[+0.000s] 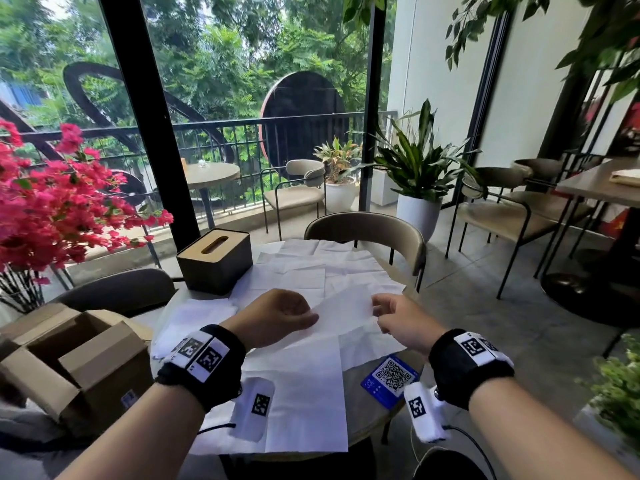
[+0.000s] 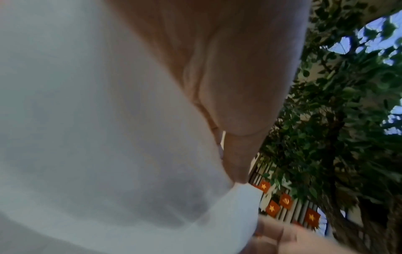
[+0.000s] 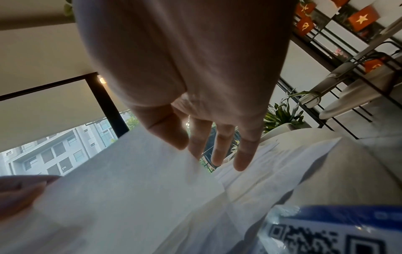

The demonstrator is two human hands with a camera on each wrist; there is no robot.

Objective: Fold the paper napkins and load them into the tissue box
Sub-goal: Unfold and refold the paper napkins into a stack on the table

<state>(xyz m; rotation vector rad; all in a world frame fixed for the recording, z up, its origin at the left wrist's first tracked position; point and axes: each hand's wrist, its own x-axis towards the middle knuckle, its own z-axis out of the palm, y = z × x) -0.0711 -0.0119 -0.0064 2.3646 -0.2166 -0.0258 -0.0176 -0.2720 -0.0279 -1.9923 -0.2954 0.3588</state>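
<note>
A thin white napkin (image 1: 343,308) hangs lifted above the table between my two hands. My left hand (image 1: 308,320) pinches its left edge, and in the left wrist view the napkin (image 2: 108,120) fills most of the picture under my fingers (image 2: 234,89). My right hand (image 1: 378,317) pinches the right edge between thumb and forefinger (image 3: 187,147), the other fingers hanging straight over the sheet (image 3: 130,180). The black tissue box (image 1: 214,263) with a slotted wooden lid stands at the table's far left, apart from both hands. Several more napkins (image 1: 311,268) lie spread flat across the table.
An open cardboard box (image 1: 79,362) sits at my left. A blue QR card (image 1: 389,377) lies near the table's front right edge. A padded chair (image 1: 367,233) stands behind the table, pink flowers (image 1: 52,202) at far left, and a potted plant (image 1: 417,174) beyond.
</note>
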